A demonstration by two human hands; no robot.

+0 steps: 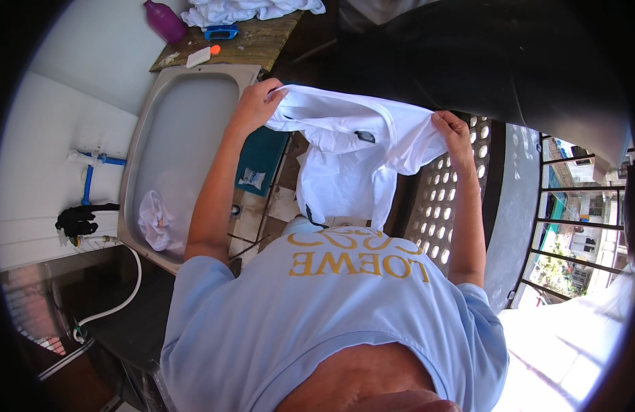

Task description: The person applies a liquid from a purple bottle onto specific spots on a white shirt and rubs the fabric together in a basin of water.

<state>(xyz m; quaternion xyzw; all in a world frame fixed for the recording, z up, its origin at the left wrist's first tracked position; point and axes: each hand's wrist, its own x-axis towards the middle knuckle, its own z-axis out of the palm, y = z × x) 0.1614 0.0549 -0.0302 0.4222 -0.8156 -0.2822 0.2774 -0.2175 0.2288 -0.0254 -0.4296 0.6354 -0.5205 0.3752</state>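
Note:
A white garment (345, 161) with a small dark patch on it is stretched out in the air between my two hands, its lower part hanging in folds toward my chest. My left hand (259, 103) pinches one end of the upper edge, close to the sink's right rim. The opposite end is gripped by my right hand (452, 134), in front of a perforated panel. To the left, cloudy water fills a sink (133, 161). A white cloth (156, 220) lies bunched at its near end, partly in the water.
Beyond the sink, a wooden board (276, 38) bears a purple bottle (165, 22), a blue brush-like item (220, 33), a white piece with an orange end (202, 56) and white laundry (242, 10). Blue pipework (91, 168) and a black cloth (77, 221) are at the left wall.

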